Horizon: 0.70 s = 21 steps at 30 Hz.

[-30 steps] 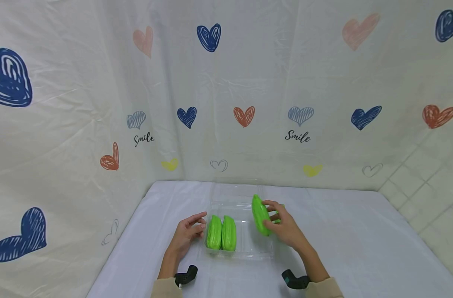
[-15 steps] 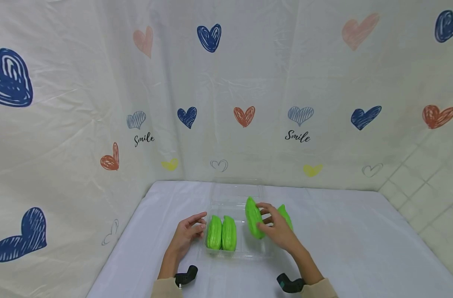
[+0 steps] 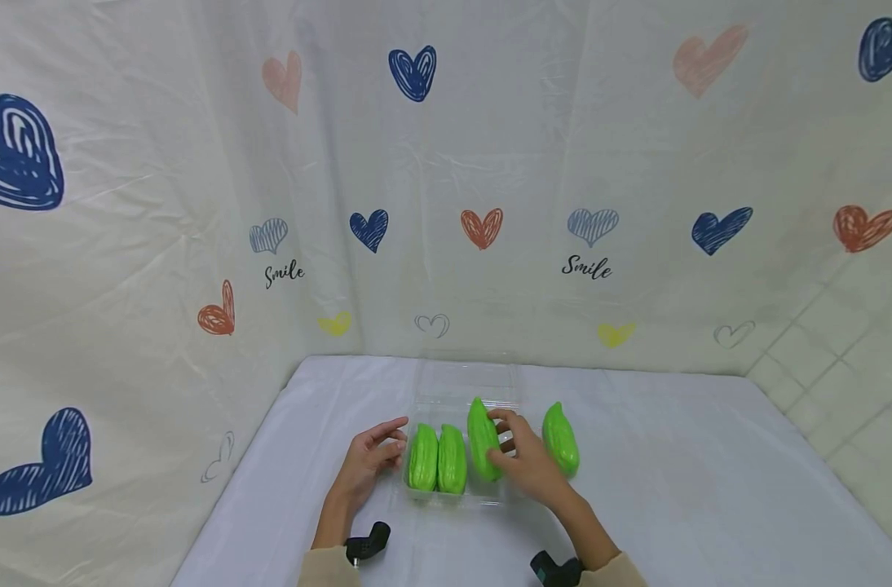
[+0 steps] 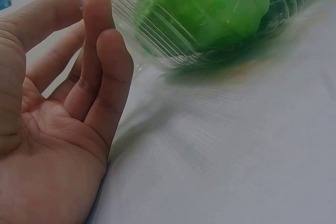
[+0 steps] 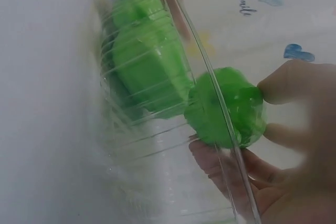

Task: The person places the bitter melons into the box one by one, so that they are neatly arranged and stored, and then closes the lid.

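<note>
My right hand (image 3: 528,461) grips a bright green, ridged bitter melon (image 3: 483,440) between thumb and fingers, over the right part of a clear plastic container (image 3: 492,499). In the right wrist view this held bitter melon (image 5: 227,107) appears partly behind the container's rim. Two similar bitter melons, a left one (image 3: 422,458) and a right one (image 3: 452,461), lie side by side in the container's left part. At the left wall rests my left hand (image 3: 371,463), its fingertips (image 4: 98,6) touching or very near the clear plastic. A gap stays between its thumb and fingers.
Another green bitter melon (image 3: 561,440) lies on the white tablecloth (image 3: 681,481), right of the container. The container's clear lid (image 3: 466,380) is folded back behind it. A white curtain (image 3: 519,163) with printed hearts hangs beyond the table's far edge.
My right hand has moved left and toward me with the bitter melon, from the container's right side to nearer the two inside. The loose bitter melon has come into full view. My left hand stays put.
</note>
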Each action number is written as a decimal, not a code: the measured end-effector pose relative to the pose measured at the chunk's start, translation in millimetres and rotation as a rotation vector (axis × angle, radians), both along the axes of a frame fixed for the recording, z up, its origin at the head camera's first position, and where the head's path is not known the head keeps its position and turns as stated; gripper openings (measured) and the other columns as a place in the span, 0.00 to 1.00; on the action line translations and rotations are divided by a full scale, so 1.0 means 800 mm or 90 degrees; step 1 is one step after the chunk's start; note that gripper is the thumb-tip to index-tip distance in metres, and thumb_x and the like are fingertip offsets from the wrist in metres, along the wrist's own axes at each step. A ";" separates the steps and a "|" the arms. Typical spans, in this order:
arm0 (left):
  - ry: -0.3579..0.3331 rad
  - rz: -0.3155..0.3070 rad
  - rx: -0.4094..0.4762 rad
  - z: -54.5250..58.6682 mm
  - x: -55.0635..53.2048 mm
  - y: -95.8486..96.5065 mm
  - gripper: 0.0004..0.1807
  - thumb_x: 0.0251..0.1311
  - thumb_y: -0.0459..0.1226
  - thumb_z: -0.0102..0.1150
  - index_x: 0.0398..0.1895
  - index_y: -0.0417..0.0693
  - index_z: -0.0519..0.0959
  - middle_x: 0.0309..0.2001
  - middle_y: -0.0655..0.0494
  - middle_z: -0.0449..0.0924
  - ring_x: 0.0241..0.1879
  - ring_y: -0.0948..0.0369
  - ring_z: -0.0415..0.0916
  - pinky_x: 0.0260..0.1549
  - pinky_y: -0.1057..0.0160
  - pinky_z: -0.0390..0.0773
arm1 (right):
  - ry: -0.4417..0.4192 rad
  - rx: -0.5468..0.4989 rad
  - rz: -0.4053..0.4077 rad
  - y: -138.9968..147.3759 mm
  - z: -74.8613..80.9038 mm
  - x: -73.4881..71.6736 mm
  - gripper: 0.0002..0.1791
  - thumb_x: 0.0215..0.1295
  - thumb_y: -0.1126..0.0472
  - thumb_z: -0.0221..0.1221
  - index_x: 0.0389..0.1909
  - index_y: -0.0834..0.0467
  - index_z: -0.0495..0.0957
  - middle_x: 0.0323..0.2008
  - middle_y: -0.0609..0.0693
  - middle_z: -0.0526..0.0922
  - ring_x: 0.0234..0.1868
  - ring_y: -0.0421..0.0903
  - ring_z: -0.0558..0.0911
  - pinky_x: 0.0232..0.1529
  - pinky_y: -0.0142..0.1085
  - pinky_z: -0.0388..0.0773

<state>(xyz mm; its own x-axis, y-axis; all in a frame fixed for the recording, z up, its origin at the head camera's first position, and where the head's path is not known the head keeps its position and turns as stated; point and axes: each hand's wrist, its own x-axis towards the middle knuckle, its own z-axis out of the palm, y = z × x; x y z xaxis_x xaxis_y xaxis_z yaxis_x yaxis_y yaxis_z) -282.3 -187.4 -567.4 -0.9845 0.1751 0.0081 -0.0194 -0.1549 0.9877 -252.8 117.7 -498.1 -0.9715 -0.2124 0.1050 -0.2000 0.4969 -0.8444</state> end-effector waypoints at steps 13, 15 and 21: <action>-0.002 -0.002 0.004 0.002 0.001 0.001 0.30 0.64 0.32 0.66 0.69 0.38 0.73 0.44 0.55 0.78 0.28 0.65 0.76 0.31 0.68 0.80 | -0.004 0.034 0.017 -0.011 -0.004 0.005 0.33 0.65 0.61 0.63 0.71 0.54 0.67 0.56 0.56 0.76 0.44 0.46 0.81 0.40 0.38 0.81; -0.003 -0.002 0.002 0.002 0.001 0.001 0.30 0.64 0.32 0.66 0.69 0.39 0.73 0.44 0.54 0.78 0.28 0.65 0.76 0.31 0.68 0.80 | -0.005 0.043 0.020 -0.012 -0.004 0.005 0.33 0.65 0.60 0.63 0.71 0.54 0.67 0.56 0.56 0.76 0.44 0.45 0.81 0.40 0.37 0.81; -0.004 -0.002 0.004 0.004 0.002 0.001 0.30 0.63 0.33 0.67 0.69 0.40 0.73 0.44 0.55 0.78 0.28 0.65 0.76 0.32 0.68 0.81 | 0.005 0.057 0.023 -0.016 -0.005 0.006 0.32 0.64 0.60 0.63 0.70 0.51 0.69 0.53 0.57 0.76 0.42 0.46 0.82 0.37 0.36 0.81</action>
<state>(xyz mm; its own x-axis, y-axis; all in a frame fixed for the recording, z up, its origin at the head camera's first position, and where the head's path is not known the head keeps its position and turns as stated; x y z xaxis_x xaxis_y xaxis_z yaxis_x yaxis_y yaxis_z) -280.7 -187.0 -564.6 -0.9839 0.1788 0.0038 -0.0255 -0.1612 0.9866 -248.2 105.0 -501.9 -0.9624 -0.2557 0.0913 -0.2250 0.5627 -0.7955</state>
